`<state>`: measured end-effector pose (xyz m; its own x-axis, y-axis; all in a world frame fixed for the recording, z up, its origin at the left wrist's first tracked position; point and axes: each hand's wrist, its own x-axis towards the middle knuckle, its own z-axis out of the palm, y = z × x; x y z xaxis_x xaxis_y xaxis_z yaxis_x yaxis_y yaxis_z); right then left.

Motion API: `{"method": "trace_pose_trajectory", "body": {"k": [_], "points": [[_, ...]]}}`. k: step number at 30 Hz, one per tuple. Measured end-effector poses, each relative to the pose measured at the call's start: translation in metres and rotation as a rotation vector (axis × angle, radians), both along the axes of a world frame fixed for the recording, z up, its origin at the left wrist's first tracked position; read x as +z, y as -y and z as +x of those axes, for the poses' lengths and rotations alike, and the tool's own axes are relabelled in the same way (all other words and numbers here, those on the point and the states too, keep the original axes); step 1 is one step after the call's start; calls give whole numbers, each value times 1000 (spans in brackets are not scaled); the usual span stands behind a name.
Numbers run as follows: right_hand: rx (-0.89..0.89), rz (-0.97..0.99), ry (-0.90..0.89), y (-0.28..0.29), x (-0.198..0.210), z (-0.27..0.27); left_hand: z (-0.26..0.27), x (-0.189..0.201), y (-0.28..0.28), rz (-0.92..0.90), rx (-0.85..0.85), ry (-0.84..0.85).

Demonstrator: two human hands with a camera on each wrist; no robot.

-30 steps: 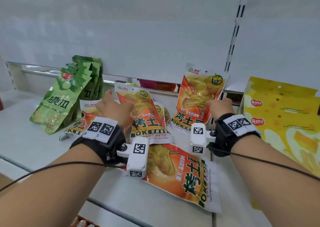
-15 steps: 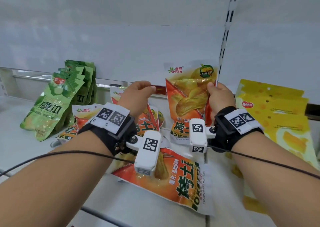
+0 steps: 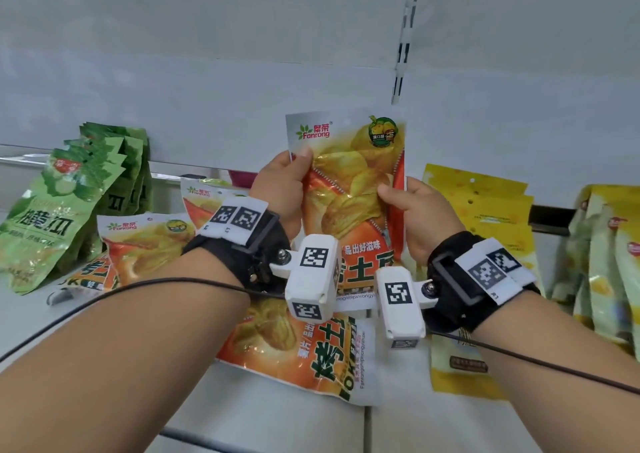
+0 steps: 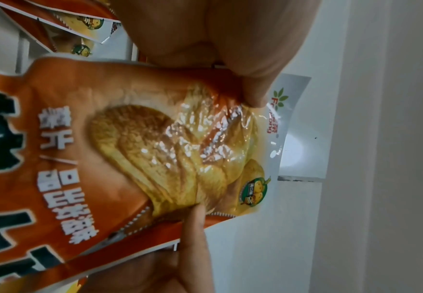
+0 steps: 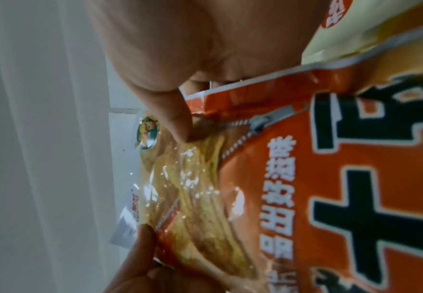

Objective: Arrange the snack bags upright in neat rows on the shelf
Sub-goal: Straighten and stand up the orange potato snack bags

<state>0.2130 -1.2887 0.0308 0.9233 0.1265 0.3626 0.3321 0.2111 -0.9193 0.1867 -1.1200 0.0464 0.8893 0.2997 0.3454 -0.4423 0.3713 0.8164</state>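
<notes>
I hold one orange potato-chip bag (image 3: 349,182) upright in the air above the shelf (image 3: 270,421). My left hand (image 3: 282,189) grips its left edge, thumb on the front (image 4: 252,93). My right hand (image 3: 414,210) pinches its right edge, thumb on the front (image 5: 177,123). The same bag fills both wrist views (image 4: 130,148) (image 5: 305,178). Another orange bag (image 3: 311,352) lies flat under my wrists. Two more orange bags (image 3: 145,241) lean low at the left.
A row of green snack bags (image 3: 69,203) leans at the far left. Yellow bags (image 3: 481,217) stand to the right, with paler bags (image 3: 609,265) beyond them. A slotted upright (image 3: 403,37) runs up the white back wall.
The right hand lifted the orange bag off the shelf and toward me. The left hand let go of the bag at the left, crossed over and took hold of the lifted bag's left edge.
</notes>
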Motion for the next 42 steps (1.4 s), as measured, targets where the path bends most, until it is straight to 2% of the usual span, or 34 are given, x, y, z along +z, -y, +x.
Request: {"method": "trace_pose_trajectory", "body": {"k": [5, 8, 11, 16, 19, 26, 32, 36, 42], "points": [[-71, 24, 4, 5, -13, -2, -4, -8, 3, 62, -55, -11], [-109, 144, 1, 4, -16, 0, -10, -20, 0, 279, -98, -102], [-108, 226, -47, 3, -19, 0, -13, -35, -4, 446, -66, -182], [16, 170, -148, -2, -45, -4, -13, -39, -12, 319, 34, -196], [90, 148, -210, -9, -64, -6, -14, -40, -15, 318, 40, -205], [-69, 178, -171, -10, -72, -5, -20, -54, -16, 585, 52, -333], [70, 190, -179, -8, -78, -8, -19, -55, -13, 508, 200, -272], [21, 133, -178, -8, -79, -7, -17, -54, -11, 502, 225, -249], [8, 218, -257, 1, -75, -7, -13, -55, -9, 562, 227, -211]]}}
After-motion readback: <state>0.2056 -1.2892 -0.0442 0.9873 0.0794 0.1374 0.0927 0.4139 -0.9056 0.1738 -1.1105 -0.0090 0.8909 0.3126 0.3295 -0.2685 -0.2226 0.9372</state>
